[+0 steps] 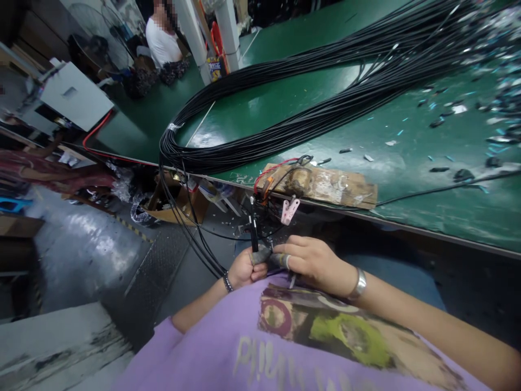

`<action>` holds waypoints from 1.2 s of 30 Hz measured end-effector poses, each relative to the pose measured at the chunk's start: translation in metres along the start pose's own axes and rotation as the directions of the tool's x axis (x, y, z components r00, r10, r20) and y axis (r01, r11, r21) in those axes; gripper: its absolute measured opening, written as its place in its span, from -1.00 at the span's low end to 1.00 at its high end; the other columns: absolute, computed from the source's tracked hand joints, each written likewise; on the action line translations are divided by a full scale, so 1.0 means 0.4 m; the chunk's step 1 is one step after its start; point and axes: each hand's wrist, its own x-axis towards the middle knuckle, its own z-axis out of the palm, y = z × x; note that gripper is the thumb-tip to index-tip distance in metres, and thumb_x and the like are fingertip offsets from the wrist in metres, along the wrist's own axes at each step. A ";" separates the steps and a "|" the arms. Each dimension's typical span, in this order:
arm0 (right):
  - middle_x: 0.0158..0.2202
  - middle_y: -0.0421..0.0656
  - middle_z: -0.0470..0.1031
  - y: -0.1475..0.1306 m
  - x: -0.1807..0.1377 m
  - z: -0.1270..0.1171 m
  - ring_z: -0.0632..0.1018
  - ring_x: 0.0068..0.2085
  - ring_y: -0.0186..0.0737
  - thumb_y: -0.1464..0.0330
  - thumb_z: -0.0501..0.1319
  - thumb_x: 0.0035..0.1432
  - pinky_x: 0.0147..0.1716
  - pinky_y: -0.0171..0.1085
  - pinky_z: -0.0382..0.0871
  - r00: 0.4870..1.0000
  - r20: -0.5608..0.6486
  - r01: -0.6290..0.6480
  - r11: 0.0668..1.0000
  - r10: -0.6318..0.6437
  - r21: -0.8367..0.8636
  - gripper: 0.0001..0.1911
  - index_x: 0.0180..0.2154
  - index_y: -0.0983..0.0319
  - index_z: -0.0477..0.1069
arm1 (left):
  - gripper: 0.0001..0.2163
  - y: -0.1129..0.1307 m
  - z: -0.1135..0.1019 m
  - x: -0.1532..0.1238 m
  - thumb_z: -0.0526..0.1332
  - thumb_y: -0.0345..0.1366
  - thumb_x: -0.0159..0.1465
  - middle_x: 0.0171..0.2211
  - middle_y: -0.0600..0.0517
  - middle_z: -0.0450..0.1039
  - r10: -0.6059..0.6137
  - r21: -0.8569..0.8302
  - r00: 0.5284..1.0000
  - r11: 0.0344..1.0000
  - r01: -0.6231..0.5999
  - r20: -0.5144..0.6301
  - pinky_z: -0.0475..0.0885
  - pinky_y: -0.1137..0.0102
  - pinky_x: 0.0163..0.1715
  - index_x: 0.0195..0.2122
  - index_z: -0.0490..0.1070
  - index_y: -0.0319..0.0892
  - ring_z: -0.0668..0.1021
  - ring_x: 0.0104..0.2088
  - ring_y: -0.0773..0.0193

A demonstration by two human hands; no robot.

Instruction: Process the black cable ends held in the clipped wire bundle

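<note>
My left hand (244, 267) is closed in a fist around the end of a black cable (254, 231) that stands up from the grip. My right hand (311, 260), with taped fingertips and a metal bracelet, pinches the same cable end right beside the left thumb. Both hands sit close to my chest, just below the edge of the green table (407, 179). A thick bundle of black cables (285, 103) lies across the table and loops off its edge toward my hands. A pink clip (288, 210) hangs at the table edge just above my hands.
A taped cardboard pad (337, 185) with red and black wires (271, 176) lies at the table edge. Cable scraps (448, 117) litter the right of the table. A person in a white shirt (163, 41) sits at the far left by a fan (93, 32). Boxes (179, 203) lie under the table.
</note>
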 end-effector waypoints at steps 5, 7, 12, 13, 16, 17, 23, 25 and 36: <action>-0.32 -0.08 0.55 -0.006 -0.025 -0.005 0.39 -0.43 -0.25 0.60 0.02 -0.01 -0.47 -0.30 0.29 0.993 -0.011 -0.113 0.991 0.114 0.067 -0.75 -0.35 0.22 0.35 | -0.65 0.009 -0.003 0.000 0.34 -0.28 -0.12 -0.85 0.28 0.02 0.015 -0.026 1.000 1.000 -0.015 0.014 -0.22 0.56 -0.81 -0.60 0.07 -0.16 0.05 -0.87 0.56; -0.38 -0.10 0.52 -0.011 -0.031 0.004 0.42 -0.41 -0.25 0.57 0.04 -0.06 -0.45 -0.29 0.31 0.946 -0.050 -0.306 0.931 0.321 0.198 -0.79 -0.38 0.21 0.34 | -0.61 0.018 -0.006 -0.001 0.34 -0.25 -0.12 -0.84 0.27 0.02 0.039 -0.054 0.999 0.998 -0.039 0.001 -0.20 0.56 -0.81 -0.63 0.03 -0.17 0.05 -0.86 0.57; -0.49 -0.21 0.42 -0.026 -0.013 0.033 0.40 -0.47 -0.31 0.30 0.14 0.05 -0.47 -0.31 0.32 0.599 0.138 -0.666 0.395 0.789 0.633 -0.89 -0.39 0.21 0.36 | -0.64 0.023 -0.003 -0.005 0.34 -0.23 -0.09 -0.84 0.26 0.02 0.058 -0.039 0.998 0.998 -0.057 0.024 -0.16 0.56 -0.82 -0.62 0.07 -0.17 0.05 -0.86 0.56; -0.52 -0.23 0.39 -0.030 -0.006 0.037 0.37 -0.50 -0.33 0.23 0.17 0.05 -0.51 -0.32 0.29 0.539 0.197 -0.673 0.278 0.819 0.686 -0.83 -0.40 0.22 0.35 | -0.65 0.022 0.000 -0.006 0.34 -0.25 -0.09 -0.84 0.27 0.02 0.062 -0.025 0.998 0.998 -0.062 0.027 -0.15 0.56 -0.82 -0.61 0.09 -0.17 0.05 -0.87 0.56; -0.64 -0.33 0.24 -0.038 0.011 0.043 0.21 -0.62 -0.42 0.10 0.25 -0.05 -0.65 -0.37 0.12 0.393 0.346 -0.635 -0.021 0.852 0.772 -0.68 -0.43 0.22 0.32 | -0.68 0.016 0.008 -0.009 0.35 -0.27 -0.13 -0.85 0.29 0.03 0.078 0.008 0.997 0.997 -0.078 0.015 -0.15 0.57 -0.83 -0.56 0.15 -0.16 0.05 -0.87 0.55; -0.67 -0.36 0.18 -0.040 0.015 0.043 0.16 -0.65 -0.45 0.07 0.28 -0.09 -0.69 -0.38 0.05 0.363 0.386 -0.613 -0.095 0.848 0.784 -0.64 -0.44 0.22 0.31 | -0.69 0.014 0.010 -0.010 0.35 -0.27 -0.13 -0.85 0.29 0.03 0.078 0.015 0.997 0.997 -0.078 0.007 -0.15 0.58 -0.83 -0.54 0.17 -0.16 0.05 -0.87 0.55; -0.72 -0.40 0.13 -0.040 0.021 0.042 0.12 -0.68 -0.49 0.13 0.42 -0.31 -0.72 -0.40 -0.06 0.300 0.457 -0.547 -0.241 0.837 0.801 -0.56 -0.51 0.22 0.26 | -0.70 0.012 0.014 -0.014 0.35 -0.24 -0.15 -0.85 0.30 0.03 0.080 0.050 0.997 0.996 -0.080 -0.003 -0.13 0.58 -0.84 -0.49 0.23 -0.16 0.04 -0.87 0.54; -0.72 -0.39 0.14 -0.038 0.021 0.042 0.12 -0.68 -0.49 0.13 0.43 -0.31 -0.71 -0.40 -0.06 0.308 0.455 -0.534 -0.245 0.836 0.810 -0.57 -0.53 0.22 0.26 | -0.71 0.013 0.014 -0.014 0.35 -0.24 -0.14 -0.85 0.30 0.03 0.074 0.055 0.997 0.996 -0.074 0.004 -0.14 0.58 -0.84 -0.49 0.24 -0.17 0.04 -0.87 0.55; -0.46 -0.23 0.47 -0.036 0.025 0.040 0.43 -0.42 -0.32 0.29 0.45 -0.39 -0.46 -0.32 0.30 0.334 0.422 -0.603 -0.153 0.843 0.783 -0.59 -0.42 0.23 0.37 | -0.71 0.011 0.015 -0.011 0.34 -0.21 -0.12 -0.85 0.30 0.03 0.081 0.089 0.997 0.993 -0.081 0.005 -0.18 0.55 -0.84 -0.46 0.25 -0.18 0.03 -0.87 0.55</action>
